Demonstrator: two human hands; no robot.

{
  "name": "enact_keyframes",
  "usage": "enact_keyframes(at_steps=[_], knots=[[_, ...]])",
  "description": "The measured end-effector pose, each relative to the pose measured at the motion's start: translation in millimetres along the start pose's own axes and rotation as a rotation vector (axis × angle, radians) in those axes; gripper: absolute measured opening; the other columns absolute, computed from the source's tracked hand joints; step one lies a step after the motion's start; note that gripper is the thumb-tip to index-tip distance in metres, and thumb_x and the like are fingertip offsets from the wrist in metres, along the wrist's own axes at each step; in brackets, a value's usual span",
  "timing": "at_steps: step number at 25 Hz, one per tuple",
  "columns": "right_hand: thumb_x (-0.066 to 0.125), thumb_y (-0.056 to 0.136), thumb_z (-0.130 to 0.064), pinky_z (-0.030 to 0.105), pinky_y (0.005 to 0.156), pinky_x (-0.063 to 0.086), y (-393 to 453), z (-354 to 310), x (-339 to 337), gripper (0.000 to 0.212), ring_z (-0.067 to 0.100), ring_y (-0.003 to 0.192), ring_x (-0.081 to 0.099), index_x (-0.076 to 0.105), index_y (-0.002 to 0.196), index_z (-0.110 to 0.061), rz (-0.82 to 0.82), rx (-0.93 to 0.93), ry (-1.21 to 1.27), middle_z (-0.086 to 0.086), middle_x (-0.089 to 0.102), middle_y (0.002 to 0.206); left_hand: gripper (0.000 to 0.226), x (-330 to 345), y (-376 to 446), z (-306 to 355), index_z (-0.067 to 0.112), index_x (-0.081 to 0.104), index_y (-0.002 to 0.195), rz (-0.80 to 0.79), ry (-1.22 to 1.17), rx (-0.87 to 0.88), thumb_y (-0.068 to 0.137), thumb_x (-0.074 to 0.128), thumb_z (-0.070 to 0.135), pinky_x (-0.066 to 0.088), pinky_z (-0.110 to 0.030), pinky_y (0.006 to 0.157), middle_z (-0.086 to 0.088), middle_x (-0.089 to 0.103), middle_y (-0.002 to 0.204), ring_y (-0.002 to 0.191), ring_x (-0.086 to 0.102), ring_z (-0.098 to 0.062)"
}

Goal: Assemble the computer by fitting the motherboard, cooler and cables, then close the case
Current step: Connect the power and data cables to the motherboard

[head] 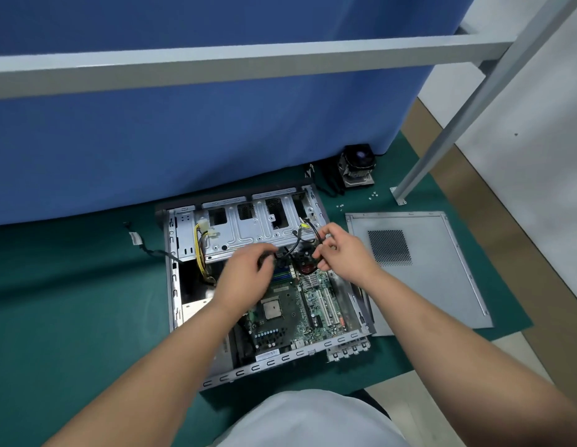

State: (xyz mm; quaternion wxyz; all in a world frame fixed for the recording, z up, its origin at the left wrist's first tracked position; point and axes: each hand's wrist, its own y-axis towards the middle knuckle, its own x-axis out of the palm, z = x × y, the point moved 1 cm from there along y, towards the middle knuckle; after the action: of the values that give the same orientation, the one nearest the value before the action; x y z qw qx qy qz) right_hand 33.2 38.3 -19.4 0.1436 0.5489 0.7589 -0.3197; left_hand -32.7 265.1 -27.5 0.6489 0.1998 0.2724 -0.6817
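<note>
An open grey computer case (174, 285) lies flat on a green mat. The green motherboard (290, 304) sits inside it, with the bare CPU (270, 309) showing. My left hand (245, 272) reaches over the board's far edge and its curled fingers grip something black there. My right hand (338, 246) pinches a black cable (308, 225) that runs up to the drive cage (248, 227). The cooler (358, 167) stands on the mat beyond the case. The grey side panel (419, 269) lies flat to the right.
Yellow and black power wires (200, 250) hang at the cage's left. A loose black cable (145, 246) trails off the case's left side. Small screws (372, 195) lie near a grey frame leg (400, 193). A blue curtain (184, 140) hangs behind.
</note>
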Motion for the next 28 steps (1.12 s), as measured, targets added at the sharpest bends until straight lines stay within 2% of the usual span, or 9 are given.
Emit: enact_keyframes(at_steps=[2,4,8,10,15,18,20,23,28], knots=[[0.051,0.100,-0.011,0.045,0.075,0.064,3.9,-1.4,-0.6,0.023,0.018,0.068,0.074,0.051,0.101,-0.034,0.032,0.022,0.015,-0.004,0.076,0.087,0.026,11.5,20.0,25.8,0.027,0.067,0.127,-0.074,-0.154,-0.062,0.103,0.056,0.028,0.048,-0.025,0.094,0.011,0.068,0.121,0.108,0.061,-0.006],[0.050,0.099,-0.009,0.044,0.072,0.064,8.8,-3.8,-2.3,0.024,0.024,0.071,0.074,0.052,0.102,-0.033,0.044,0.049,0.034,-0.003,0.075,0.087,0.027,19.7,41.2,43.1,0.024,0.066,0.127,-0.078,-0.150,-0.081,0.103,0.056,0.027,0.047,-0.025,0.089,0.008,0.067,0.123,0.108,0.060,-0.009],[0.048,0.097,-0.005,0.031,0.054,0.054,18.9,-10.0,-4.0,0.024,0.016,0.065,0.071,0.053,0.101,-0.029,0.045,0.080,0.008,-0.004,0.075,0.084,0.042,26.7,73.4,45.4,0.022,0.055,0.144,-0.214,0.294,0.058,0.102,0.054,0.027,0.042,-0.041,0.111,0.001,0.055,0.148,0.136,0.046,-0.025],[0.048,0.096,-0.005,0.021,0.048,0.046,23.7,-13.5,-4.1,0.024,0.006,0.058,0.067,0.053,0.099,-0.028,0.060,0.086,0.002,-0.005,0.075,0.081,0.049,30.2,79.3,39.7,0.026,0.048,0.150,-0.302,0.367,0.067,0.102,0.054,0.030,0.038,-0.043,0.115,0.003,0.047,0.156,0.143,0.039,-0.026],[0.049,0.098,-0.010,0.023,0.049,0.046,14.9,-13.7,-3.5,0.024,0.004,0.060,0.068,0.052,0.100,-0.034,0.055,0.047,0.005,-0.008,0.074,0.082,0.031,35.7,84.4,39.4,0.021,0.065,0.131,0.000,-0.155,-0.153,0.105,0.049,0.030,0.049,-0.033,0.094,0.001,0.068,0.125,0.111,0.062,-0.018],[0.051,0.099,-0.015,0.018,0.048,0.045,-2.8,-6.4,3.9,0.024,0.003,0.065,0.069,0.051,0.097,-0.039,0.015,0.008,0.022,-0.012,0.074,0.085,0.026,35.5,92.6,49.5,0.015,0.068,0.119,0.018,-0.710,-0.429,0.107,0.051,0.030,0.053,-0.037,0.090,-0.003,0.075,0.110,0.095,0.068,-0.017],[0.053,0.100,-0.017,0.016,0.050,0.044,-14.5,-1.0,11.1,0.021,0.003,0.069,0.070,0.051,0.100,-0.038,-0.014,-0.027,0.014,-0.014,0.074,0.087,0.024,35.7,93.2,55.2,0.006,0.066,0.119,-0.006,-0.996,-0.512,0.106,0.056,0.023,0.057,-0.036,0.090,-0.008,0.077,0.096,0.087,0.069,-0.019],[0.055,0.100,-0.020,0.017,0.059,0.048,-29.3,5.7,21.0,0.023,0.003,0.074,0.069,0.047,0.098,-0.041,-0.038,-0.095,-0.010,-0.014,0.071,0.085,0.020,35.9,83.9,57.2,0.001,0.063,0.119,-0.038,-1.120,-0.509,0.101,0.063,0.009,0.062,-0.033,0.083,-0.012,0.077,0.093,0.083,0.071,-0.020],[0.059,0.098,-0.020,0.040,0.076,0.056,-45.6,12.8,28.9,0.011,0.011,0.076,0.061,0.056,0.107,-0.027,-0.066,-0.231,-0.255,-0.007,0.066,0.088,0.018,42.5,55.3,51.1,0.008,0.069,0.114,-0.057,-1.080,-0.507,0.096,0.070,0.006,0.052,-0.027,0.061,-0.009,0.076,0.087,0.065,0.061,-0.013]])
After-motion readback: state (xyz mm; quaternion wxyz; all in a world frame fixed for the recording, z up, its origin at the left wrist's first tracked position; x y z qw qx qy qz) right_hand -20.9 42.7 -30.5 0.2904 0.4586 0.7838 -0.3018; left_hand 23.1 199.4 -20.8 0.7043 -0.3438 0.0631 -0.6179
